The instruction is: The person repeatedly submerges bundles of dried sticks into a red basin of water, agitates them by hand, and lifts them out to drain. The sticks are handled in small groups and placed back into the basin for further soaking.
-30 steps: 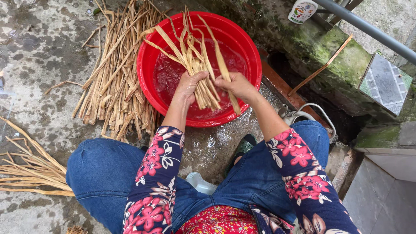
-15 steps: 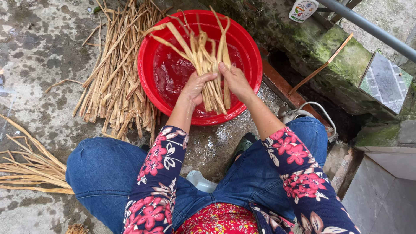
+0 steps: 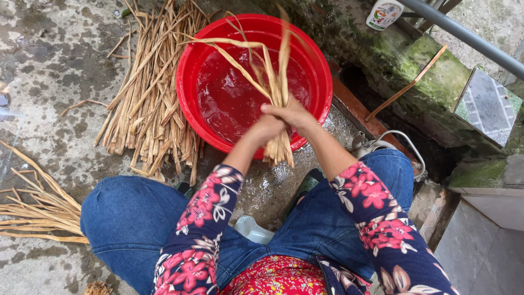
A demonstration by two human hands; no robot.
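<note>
Both hands clasp one bundle of wet tan plant strips (image 3: 275, 82) raised above the near rim of a red basin (image 3: 188, 82) holding water. My left hand (image 3: 266, 128) wraps the bundle from the left. My right hand (image 3: 295, 113) closes over it from the right, touching the left. The cut ends hang below the hands, and the long tips fan out over the water.
A large pile of dry strips (image 3: 150, 104) lies left of the basin on wet concrete. Another heap (image 3: 38, 210) sits at the far left beside my knee. A mossy ledge (image 3: 420, 65), a white bottle (image 3: 383, 13) and a grey pipe (image 3: 469, 35) stand to the right.
The strips lay spread in the basin with the hands working among them; now they are gathered into one bundle and lifted out, towards me.
</note>
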